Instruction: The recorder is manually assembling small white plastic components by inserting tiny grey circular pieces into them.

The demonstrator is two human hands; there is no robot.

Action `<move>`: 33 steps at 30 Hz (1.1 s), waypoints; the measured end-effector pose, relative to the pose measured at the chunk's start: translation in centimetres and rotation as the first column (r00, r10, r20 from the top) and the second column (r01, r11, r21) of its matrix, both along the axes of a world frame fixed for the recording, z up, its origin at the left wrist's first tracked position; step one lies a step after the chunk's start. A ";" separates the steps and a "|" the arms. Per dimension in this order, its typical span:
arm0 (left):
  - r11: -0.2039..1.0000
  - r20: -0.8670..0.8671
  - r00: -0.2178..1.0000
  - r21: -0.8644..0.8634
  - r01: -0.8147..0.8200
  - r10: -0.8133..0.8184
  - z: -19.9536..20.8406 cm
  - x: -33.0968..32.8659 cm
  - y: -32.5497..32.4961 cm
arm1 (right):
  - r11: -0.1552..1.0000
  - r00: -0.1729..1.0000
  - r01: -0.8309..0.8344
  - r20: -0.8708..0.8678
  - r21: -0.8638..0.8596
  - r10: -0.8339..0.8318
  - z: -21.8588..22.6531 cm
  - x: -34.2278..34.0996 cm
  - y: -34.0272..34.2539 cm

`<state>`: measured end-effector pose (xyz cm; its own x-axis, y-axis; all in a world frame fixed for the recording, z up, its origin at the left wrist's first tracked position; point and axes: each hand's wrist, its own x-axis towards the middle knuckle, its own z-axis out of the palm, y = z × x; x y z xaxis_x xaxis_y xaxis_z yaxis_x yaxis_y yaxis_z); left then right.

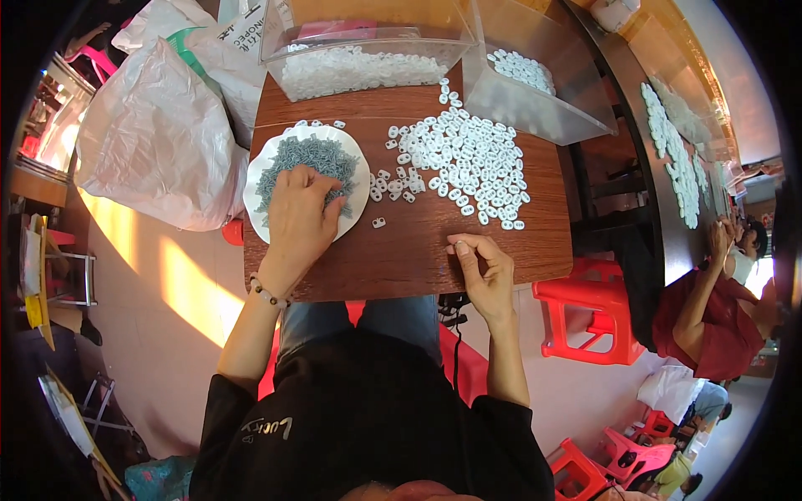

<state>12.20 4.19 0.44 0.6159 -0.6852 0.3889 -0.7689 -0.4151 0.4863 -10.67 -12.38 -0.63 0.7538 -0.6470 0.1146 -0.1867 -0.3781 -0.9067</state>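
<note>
On the wooden table, a white plate (357, 207) holds a heap of small grey screws (305, 156). My left hand (302, 209) lies over this heap, its fingers curled among the screws; what they pinch, if anything, is hidden. Close to the table's front edge, my right hand (483, 265) has thumb and forefinger pressed together in a pinch. Whatever is between those fingertips is too small to make out. Small white oval plastic pieces with two holes (468, 159) spread over the table's right half. A single white piece (378, 223) lies apart, just right of the plate.
Two clear plastic bins stand at the table's far side, the left bin (368, 75) and the right bin (535, 100), both with white parts. A large white sack (159, 142) bulges at the left. A red stool (589, 313) and a co-worker in dark red (710, 326) are to the right.
</note>
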 end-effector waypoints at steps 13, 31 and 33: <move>0.996 -0.132 0.991 -0.077 -0.039 0.029 -1.7 1.6 -0.3 | 0.986 0.997 -0.053 -0.057 -0.157 0.045 0.3 0.6 0.2; 0.949 -0.607 0.736 -0.268 0.165 -0.299 1.8 -1.7 1.1 | 0.951 0.948 -0.250 0.152 -0.181 0.278 3.1 8.4 2.9; 0.933 -0.575 0.740 -0.292 0.213 -0.349 1.9 -2.5 1.0 | 0.951 0.947 -0.245 0.165 -0.189 0.277 2.6 8.3 3.4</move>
